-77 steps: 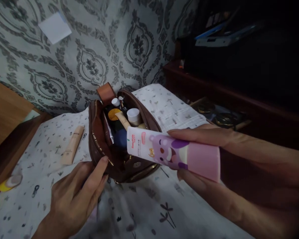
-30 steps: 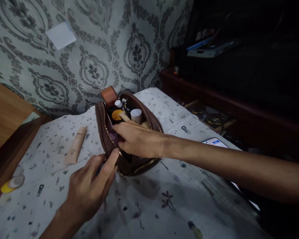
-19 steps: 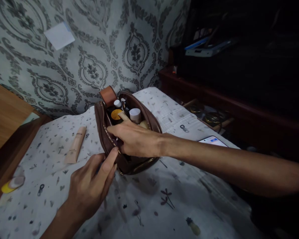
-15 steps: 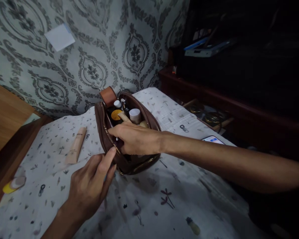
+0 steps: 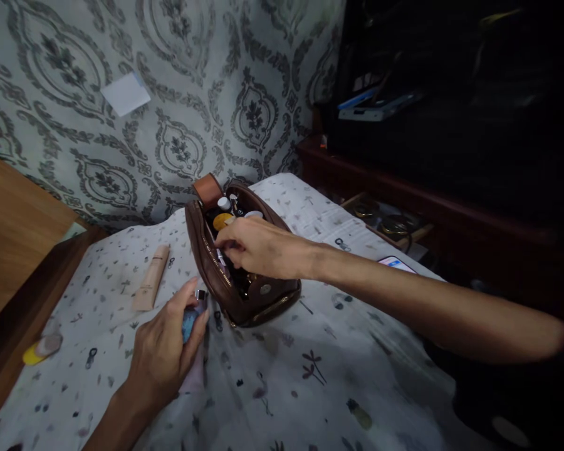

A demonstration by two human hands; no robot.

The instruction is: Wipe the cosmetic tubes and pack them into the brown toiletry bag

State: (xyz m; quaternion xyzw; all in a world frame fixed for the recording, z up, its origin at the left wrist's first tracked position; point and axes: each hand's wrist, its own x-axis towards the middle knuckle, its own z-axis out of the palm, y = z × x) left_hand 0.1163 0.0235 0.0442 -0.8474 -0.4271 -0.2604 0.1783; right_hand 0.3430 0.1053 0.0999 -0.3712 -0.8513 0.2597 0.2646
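A brown leather toiletry bag sits unzipped on the bed, with cosmetics inside. My right hand is over its opening, fingers curled down into it beside a slim whitish-purple item; what they grip is hidden. Around that hand I see a yellow-orange round lid and a small white cap. My left hand, left of the bag, is closed around a small blue bottle with a silver cap. Below its fingers shows a pale pink item, partly covered. A beige tube lies further left.
Patterned white bedding lies under everything. A yellow-and-beige item is near the wooden bed edge at left. A phone with a lit screen lies right, under my forearm. Beyond is an open drawer; the patterned wall rises behind.
My left hand has come away from the bag's zipper edge, bringing the blue bottle into clearer sight. My right hand has risen slightly out of the bag. The view has shifted a little.
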